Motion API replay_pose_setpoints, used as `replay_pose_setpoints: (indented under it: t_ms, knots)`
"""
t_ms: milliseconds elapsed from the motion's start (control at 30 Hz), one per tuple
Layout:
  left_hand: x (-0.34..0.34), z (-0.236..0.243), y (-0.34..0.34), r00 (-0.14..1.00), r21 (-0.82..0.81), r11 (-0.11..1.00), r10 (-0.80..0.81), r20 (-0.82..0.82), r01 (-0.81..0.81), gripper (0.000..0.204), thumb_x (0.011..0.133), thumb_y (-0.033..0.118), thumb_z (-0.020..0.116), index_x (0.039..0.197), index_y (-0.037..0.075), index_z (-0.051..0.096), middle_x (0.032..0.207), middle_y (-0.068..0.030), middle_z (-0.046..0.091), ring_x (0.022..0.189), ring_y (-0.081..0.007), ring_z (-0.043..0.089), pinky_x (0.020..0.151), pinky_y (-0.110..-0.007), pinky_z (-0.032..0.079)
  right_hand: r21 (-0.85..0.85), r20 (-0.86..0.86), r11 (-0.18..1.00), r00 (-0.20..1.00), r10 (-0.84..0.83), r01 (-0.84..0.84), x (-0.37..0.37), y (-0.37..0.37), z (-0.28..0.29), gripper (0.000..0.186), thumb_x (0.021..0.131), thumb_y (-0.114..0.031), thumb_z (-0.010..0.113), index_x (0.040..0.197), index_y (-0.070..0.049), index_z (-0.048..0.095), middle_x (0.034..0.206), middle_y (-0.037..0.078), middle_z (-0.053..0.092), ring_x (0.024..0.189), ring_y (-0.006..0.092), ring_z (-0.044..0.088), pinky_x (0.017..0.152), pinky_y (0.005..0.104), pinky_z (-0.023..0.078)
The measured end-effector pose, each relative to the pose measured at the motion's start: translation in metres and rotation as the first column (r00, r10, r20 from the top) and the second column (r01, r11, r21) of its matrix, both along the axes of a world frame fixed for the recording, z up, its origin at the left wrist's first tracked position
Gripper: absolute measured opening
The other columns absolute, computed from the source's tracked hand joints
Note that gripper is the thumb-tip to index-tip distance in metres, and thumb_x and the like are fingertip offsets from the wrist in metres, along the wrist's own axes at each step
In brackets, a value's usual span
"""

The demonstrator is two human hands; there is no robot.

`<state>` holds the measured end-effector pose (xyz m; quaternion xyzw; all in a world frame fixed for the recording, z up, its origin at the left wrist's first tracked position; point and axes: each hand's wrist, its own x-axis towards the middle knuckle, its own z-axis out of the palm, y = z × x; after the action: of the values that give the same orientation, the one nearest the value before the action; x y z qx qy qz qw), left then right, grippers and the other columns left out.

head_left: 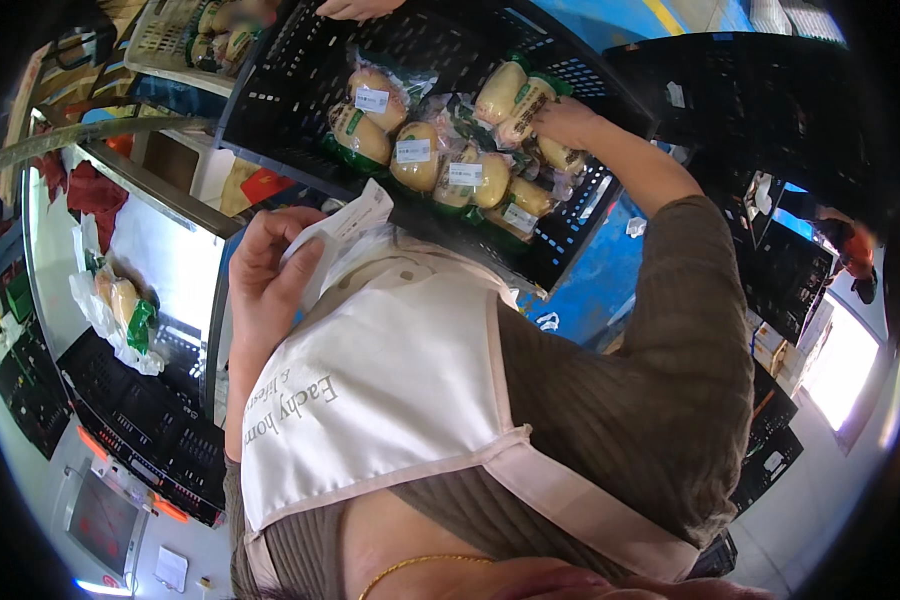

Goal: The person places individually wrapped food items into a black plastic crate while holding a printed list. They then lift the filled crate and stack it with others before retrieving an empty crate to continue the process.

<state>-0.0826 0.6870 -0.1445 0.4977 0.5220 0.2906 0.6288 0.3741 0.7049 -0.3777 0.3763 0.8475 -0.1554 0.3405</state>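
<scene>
My left hand (270,262) is closed on a strip of white labels (355,222), thumb against fingers, in front of my apron. My right hand (567,124) reaches into a black plastic crate (300,130), its fingers curled against a clear and green bag of potatoes (515,98). Its fingertips are partly hidden by the bag. Several more bagged potatoes lie in the crate, some with white labels, such as the labelled bag (415,160) in the middle and another labelled bag (370,98) at the far left of the pile.
Another person's hand (358,8) rests at the crate's far edge. Left of me is a metal-edged table (160,245) with a bag of produce (122,300). A pale crate (155,45) stands far left. Black crates (730,110) are stacked at the right; blue floor (585,290) shows beside them.
</scene>
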Motion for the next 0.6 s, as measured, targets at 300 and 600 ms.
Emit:
replay_pose_setpoints:
  t_ms: [300,600]
  knots:
    - [0.021,0.007,0.015,0.977,0.064,0.975,-0.211,-0.037,0.213,0.016,0.087,-0.006,0.062,0.098,0.003,0.056,0.092,-0.0024,0.060,0.088,-0.0086,0.056,0.080,-0.022,0.045,0.109,-0.393,0.763,0.733,-0.555,0.637,0.015,-0.028,0.021,0.026,0.084,-0.006,0.053,0.108,-0.010,0.063,0.114,0.015,0.059,0.108,0.0337,0.058,0.088,0.0410,0.048]
    - [0.037,0.006,0.036,0.887,0.278,0.843,-0.438,-0.146,0.461,0.020,0.081,-0.013,0.055,0.094,0.002,0.055,0.098,-0.0063,0.061,0.090,-0.0143,0.058,0.084,-0.027,0.046,0.125,-0.304,0.472,0.486,-0.819,0.873,0.008,-0.054,-0.050,0.034,0.085,-0.007,0.051,0.116,-0.012,0.064,0.112,0.018,0.064,0.108,0.0333,0.062,0.092,0.0430,0.048]
